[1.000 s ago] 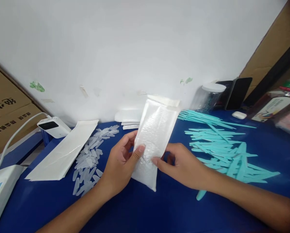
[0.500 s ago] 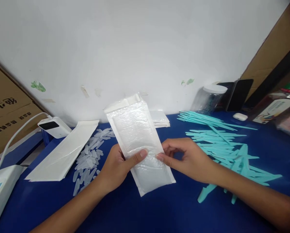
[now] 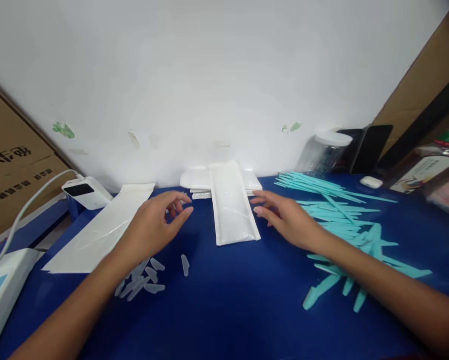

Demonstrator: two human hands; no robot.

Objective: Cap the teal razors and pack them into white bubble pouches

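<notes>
A white bubble mailer (image 3: pixel 234 212) lies on the blue table, its far end resting on a stack of white mailers (image 3: pixel 194 178) against the wall. My right hand (image 3: pixel 280 215) is just beside its right edge, fingers curled apart and nothing visible between them. On the other side, my left hand (image 3: pixel 162 220) hovers with thumb and fingers apart, holding nothing. Beneath the left forearm lie several small translucent plastic pieces (image 3: pixel 154 288), partly hidden by it. One translucent piece (image 3: pixel 185 265) sits alone nearer the middle. Turquoise plastic sticks with pointed ends (image 3: pixel 344 225) are heaped beyond the right forearm.
Flat white mailers (image 3: pixel 92 240) lie at the left, beside a white device (image 3: pixel 87 192) with a cable. A white power strip (image 3: pixel 10 280) is at the near left. Along the back right stand a clear jar (image 3: pixel 322 155), a dark phone (image 3: pixel 370 150) and a bottle (image 3: pixel 423 165).
The bubble mailer was in both hands; now it lies over the stack at the back. Both hands have let go and moved apart. One translucent piece now lies apart from the pile.
</notes>
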